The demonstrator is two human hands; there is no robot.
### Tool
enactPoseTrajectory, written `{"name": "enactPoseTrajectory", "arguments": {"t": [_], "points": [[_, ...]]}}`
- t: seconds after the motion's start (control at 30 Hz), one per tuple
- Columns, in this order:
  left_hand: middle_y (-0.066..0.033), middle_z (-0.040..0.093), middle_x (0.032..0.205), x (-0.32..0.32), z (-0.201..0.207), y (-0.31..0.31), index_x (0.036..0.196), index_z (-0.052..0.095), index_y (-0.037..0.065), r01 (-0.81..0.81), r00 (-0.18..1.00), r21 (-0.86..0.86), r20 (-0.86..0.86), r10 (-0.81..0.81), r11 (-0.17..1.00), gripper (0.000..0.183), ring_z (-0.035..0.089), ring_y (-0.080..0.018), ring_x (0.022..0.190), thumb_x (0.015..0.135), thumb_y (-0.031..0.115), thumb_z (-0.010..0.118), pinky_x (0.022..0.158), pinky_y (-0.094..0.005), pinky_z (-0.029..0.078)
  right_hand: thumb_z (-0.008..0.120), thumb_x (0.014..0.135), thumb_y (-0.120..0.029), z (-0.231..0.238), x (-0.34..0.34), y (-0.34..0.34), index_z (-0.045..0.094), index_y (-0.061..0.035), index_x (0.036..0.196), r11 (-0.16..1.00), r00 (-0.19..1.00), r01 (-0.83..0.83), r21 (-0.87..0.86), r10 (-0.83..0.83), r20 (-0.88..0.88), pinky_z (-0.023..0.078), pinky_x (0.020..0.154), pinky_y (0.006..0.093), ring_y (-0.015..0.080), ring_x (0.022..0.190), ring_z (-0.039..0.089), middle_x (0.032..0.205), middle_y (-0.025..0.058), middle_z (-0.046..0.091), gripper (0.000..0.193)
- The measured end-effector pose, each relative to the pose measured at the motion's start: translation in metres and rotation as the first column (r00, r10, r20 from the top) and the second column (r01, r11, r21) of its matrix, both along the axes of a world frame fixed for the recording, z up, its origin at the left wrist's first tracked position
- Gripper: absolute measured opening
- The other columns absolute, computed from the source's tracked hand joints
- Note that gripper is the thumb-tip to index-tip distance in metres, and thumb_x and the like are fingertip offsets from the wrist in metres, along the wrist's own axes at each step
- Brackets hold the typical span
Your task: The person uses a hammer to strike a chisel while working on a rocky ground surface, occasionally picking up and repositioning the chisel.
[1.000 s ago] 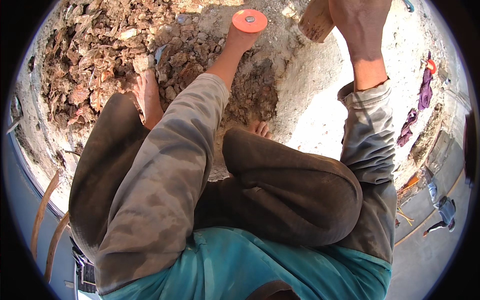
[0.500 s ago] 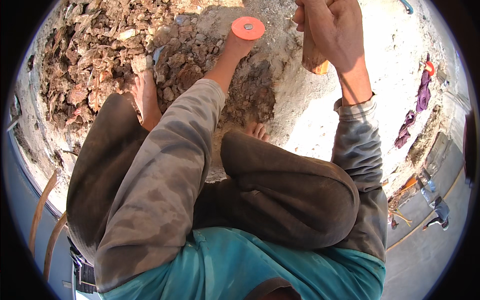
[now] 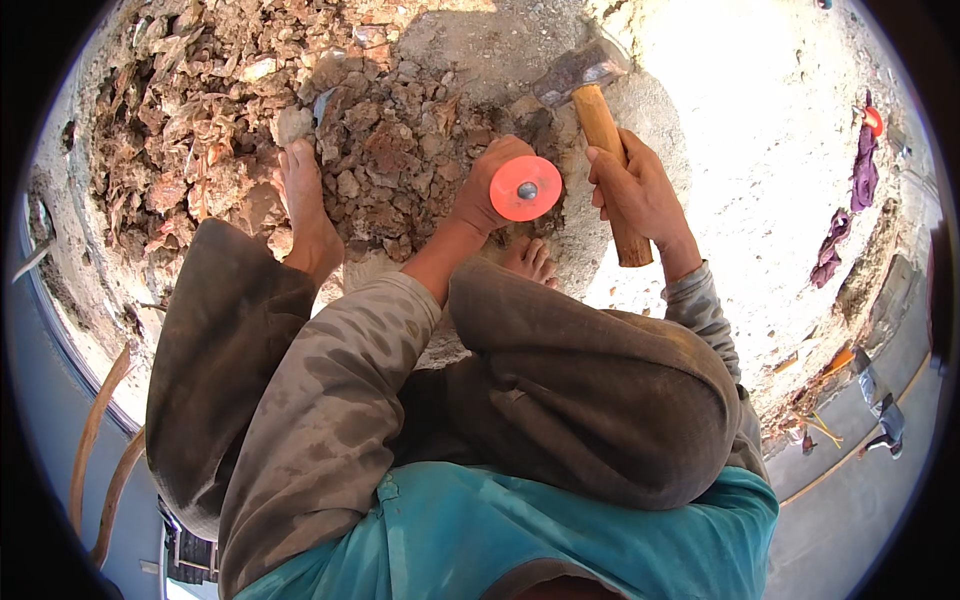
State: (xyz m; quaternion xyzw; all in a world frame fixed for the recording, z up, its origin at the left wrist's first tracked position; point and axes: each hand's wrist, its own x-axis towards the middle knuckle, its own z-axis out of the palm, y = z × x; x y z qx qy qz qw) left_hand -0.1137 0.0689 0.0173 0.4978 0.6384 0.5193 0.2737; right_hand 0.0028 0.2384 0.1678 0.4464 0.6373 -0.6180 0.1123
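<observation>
My left hand (image 3: 482, 190) is closed around a chisel whose round orange guard (image 3: 514, 204) covers the top of my fist. The steel striking end (image 3: 527, 190) pokes through the middle of the disc; the shaft and tip below are hidden. To its right, my right hand (image 3: 648, 200) grips a hammer (image 3: 600, 122) by its wooden handle. The dark metal hammer head (image 3: 572, 76) is above and beyond the chisel, over pale ground, apart from it. Broken brown rubble (image 3: 385, 150) lies left of the chisel.
My bare left foot (image 3: 308, 205) rests on the rubble; the toes of my right foot (image 3: 532, 262) show behind the chisel. Purple cloth (image 3: 864, 175) lies at the far right near a ledge. Far below at the lower right is another person (image 3: 886, 425). Curved wooden poles (image 3: 95, 430) stand lower left.
The hammer has come down from the upper edge into full view. My left hand and the chisel now appear lower and a little further right. The whole view has shifted slightly.
</observation>
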Motion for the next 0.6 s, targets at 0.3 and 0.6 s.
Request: {"name": "enactPoseTrajectory", "arguments": {"t": [0.3, 0.6], "points": [[-0.0061, 0.067, 0.096, -0.022, -0.027, 0.035, 0.102, 0.064, 0.007, -0.346, 0.936, -0.054, 0.048, 0.349, 0.937, 0.030, 0.064, -0.0236, 0.087, 0.078, 0.022, 0.074, 0.076, -0.0345, 0.053, 0.061, 0.092, -0.025, 0.027, 0.082, -0.067, 0.047, 0.0013, 0.116, 0.883, 0.896, 0.432, -0.183, -0.397, 0.200, 0.045, 0.046, 0.0234, 0.0078, 0.057, 0.054, 0.076, 0.0021, 0.055, 0.039], [-0.0061, 0.065, 0.079, -0.048, -0.056, -0.001, 0.096, 0.063, 0.007, -0.110, 0.980, -0.395, -0.195, 0.034, 0.912, 0.014, 0.064, -0.0167, 0.071, 0.088, 0.018, 0.065, 0.061, -0.0331, 0.053, 0.061, 0.087, -0.025, 0.019, 0.099, -0.068, 0.051, 0.0027, 0.116, 0.918, 0.934, 0.350, -0.188, -0.326, 0.150, 0.044, 0.050, 0.0261, 0.0098, 0.058, 0.055, 0.076, 0.0033, 0.055, 0.041]]}}
